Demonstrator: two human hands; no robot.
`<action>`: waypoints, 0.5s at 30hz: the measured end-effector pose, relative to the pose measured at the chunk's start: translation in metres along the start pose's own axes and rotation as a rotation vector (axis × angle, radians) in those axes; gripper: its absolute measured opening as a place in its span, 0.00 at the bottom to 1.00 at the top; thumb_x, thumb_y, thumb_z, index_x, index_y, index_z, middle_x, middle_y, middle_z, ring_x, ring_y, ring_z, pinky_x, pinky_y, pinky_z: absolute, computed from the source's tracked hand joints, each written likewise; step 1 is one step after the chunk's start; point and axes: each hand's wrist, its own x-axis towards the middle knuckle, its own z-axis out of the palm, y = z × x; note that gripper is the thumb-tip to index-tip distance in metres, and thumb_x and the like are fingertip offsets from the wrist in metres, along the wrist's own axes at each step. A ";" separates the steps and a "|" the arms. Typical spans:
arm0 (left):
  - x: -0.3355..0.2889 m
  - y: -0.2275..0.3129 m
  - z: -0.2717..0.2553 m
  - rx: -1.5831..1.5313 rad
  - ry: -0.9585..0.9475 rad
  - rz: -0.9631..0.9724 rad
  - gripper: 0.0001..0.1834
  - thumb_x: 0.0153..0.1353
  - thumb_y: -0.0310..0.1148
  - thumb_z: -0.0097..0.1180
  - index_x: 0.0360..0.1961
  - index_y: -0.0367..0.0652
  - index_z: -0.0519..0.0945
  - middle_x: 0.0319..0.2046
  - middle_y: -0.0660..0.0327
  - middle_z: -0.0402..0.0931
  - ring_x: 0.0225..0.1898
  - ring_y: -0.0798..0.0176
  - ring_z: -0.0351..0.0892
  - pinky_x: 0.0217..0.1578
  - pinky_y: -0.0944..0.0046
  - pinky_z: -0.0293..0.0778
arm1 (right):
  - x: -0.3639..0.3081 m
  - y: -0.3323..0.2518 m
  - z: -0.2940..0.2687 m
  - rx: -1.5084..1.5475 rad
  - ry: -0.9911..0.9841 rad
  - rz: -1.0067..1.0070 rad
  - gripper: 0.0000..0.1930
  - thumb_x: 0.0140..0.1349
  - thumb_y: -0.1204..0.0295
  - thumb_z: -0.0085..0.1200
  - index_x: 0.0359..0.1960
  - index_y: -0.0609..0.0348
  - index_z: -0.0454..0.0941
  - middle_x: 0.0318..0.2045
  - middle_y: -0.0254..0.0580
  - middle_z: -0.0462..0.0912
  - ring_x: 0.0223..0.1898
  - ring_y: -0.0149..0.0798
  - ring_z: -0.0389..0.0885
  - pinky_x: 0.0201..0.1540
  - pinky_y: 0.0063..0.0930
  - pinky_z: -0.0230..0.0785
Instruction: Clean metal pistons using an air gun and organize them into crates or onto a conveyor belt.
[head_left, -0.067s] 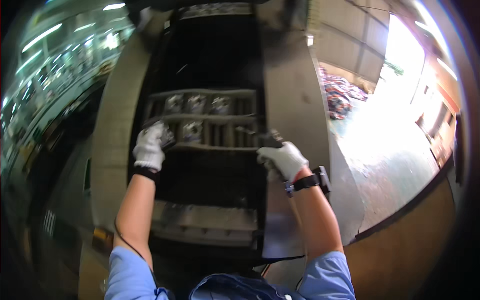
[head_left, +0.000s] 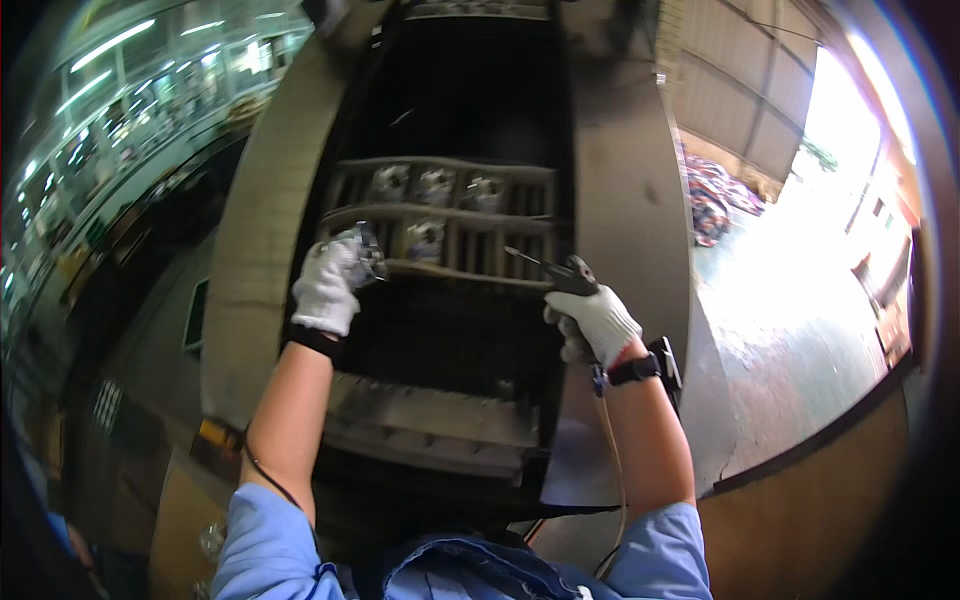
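Observation:
My left hand [head_left: 326, 288], in a white knit glove, is closed around a shiny metal part [head_left: 369, 254] at the front left corner of a divided rack [head_left: 450, 271]. Similar metal parts sit in several of the rack's slots, among them one part [head_left: 426, 240] in the near row and another part [head_left: 436, 187] in the far row. In my gloved right hand [head_left: 592, 318] is a black air blow gun [head_left: 573, 277], its thin nozzle pointing left over the rack's near right slots. A thin hose [head_left: 612, 450] runs down along my right forearm.
Pale metal panels [head_left: 625, 200] flank the dark bed under the rack. Nearer me lies a grey metal ledge [head_left: 430, 415]. Bundled sacks [head_left: 708, 205] stand by the wall at right, near a bright doorway. A yellow-and-black object [head_left: 218, 434] lies beside my left elbow.
The whole view has shifted, so the rack and both hands appear farther right. The metal part in my left hand looks turned and brighter. Both hands keep their hold.

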 end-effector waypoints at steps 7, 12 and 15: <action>-0.099 0.066 -0.081 -0.752 0.098 -0.494 0.20 0.48 0.29 0.61 0.44 0.41 0.74 0.38 0.57 0.82 0.38 0.60 0.86 0.40 0.58 0.86 | -0.087 0.053 0.115 0.075 -0.413 0.035 0.07 0.61 0.69 0.64 0.31 0.56 0.78 0.16 0.30 0.76 0.11 0.24 0.71 0.14 0.20 0.62; -0.150 0.070 -0.128 -0.743 0.081 -0.534 0.19 0.53 0.22 0.56 0.48 0.39 0.74 0.41 0.54 0.82 0.38 0.59 0.85 0.38 0.58 0.87 | -0.101 0.089 0.175 -0.050 -0.590 0.098 0.09 0.60 0.68 0.63 0.28 0.61 0.80 0.14 0.30 0.73 0.10 0.24 0.69 0.13 0.21 0.66; -0.179 0.064 -0.164 -0.531 0.067 -0.483 0.18 0.55 0.23 0.57 0.49 0.37 0.76 0.41 0.54 0.82 0.38 0.60 0.85 0.36 0.59 0.86 | -0.111 0.105 0.209 -0.099 -0.673 0.139 0.09 0.59 0.70 0.60 0.27 0.64 0.79 0.12 0.30 0.70 0.08 0.24 0.66 0.13 0.21 0.66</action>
